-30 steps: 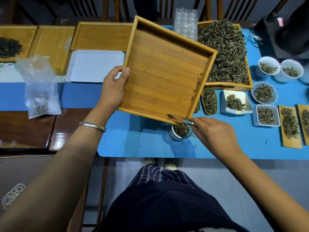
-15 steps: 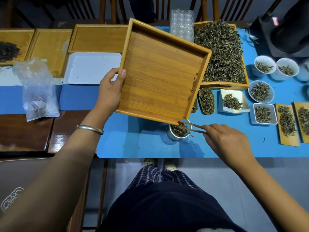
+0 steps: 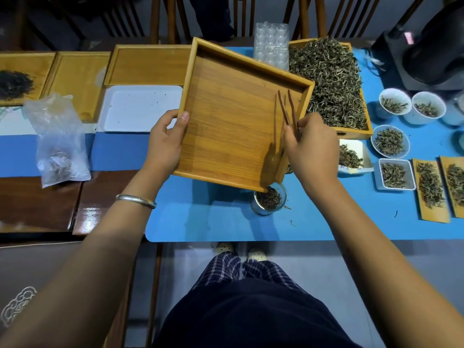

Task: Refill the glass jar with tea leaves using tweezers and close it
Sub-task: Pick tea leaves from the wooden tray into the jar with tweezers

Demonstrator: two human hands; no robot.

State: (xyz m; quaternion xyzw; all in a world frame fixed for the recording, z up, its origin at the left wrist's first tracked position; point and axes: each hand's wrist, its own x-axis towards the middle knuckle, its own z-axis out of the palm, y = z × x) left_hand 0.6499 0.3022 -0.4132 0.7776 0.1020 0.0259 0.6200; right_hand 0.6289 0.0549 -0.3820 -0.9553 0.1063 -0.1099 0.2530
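A small glass jar (image 3: 270, 200) holding dark tea leaves stands on the blue mat near the front edge. My left hand (image 3: 165, 144) grips the left rim of a bare wooden tray (image 3: 233, 116), tilted so its lower right corner hangs just over the jar. My right hand (image 3: 311, 149) holds dark tweezers (image 3: 286, 109) inside the tray along its right wall, tips pointing away from me and blurred by motion. I see no jar lid.
A large wooden box of loose tea (image 3: 329, 81) sits behind my right hand. Several small dishes and boards of leaves (image 3: 390, 141) lie to the right. A white tray (image 3: 140, 109), wooden trays and a plastic bag (image 3: 60, 144) are on the left.
My right hand lifted the tweezers from the jar's mouth up into the tray, along its right wall. The tray's low corner stays over the jar.
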